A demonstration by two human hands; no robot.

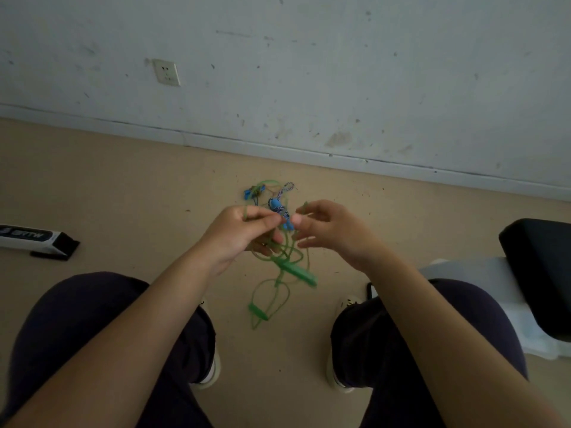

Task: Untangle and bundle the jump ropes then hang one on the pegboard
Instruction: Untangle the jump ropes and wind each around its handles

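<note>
Head view: the only writing sits at the left edge of the frame, on a long white and black box (34, 239) lying on the floor; its dark band carries pale letters that are too blurred and cut off to read.

At the centre of the frame, the left hand (244, 233) has its fingers curled round several loops of the green jump rope (285, 264), with one strand running over the top of the hand. The right hand (327, 230) is just beside it, thumb and forefinger drawn close together at a strand near the blue handles (282, 216); its other fingers are loosely bent, and motion blur hides whether the pinch truly closes on the cord. The tangle hangs between the two hands above the floor: green cord loops down to two green handles (298, 271) between the knees, while a blue rope end and a blue-and-white striped braided cord (285, 188) stick out above the hands.

The floor (139, 180) is tan and speckled with dark dirt. A scuffed, pale grey-white wall (340, 72) fills the upper half of the frame, with a white wall socket (167, 72) at upper left. At the right edge is a black padded seat (543, 273) over something white. The person's legs, in dark trousers, and light shoes fill the bottom.
</note>
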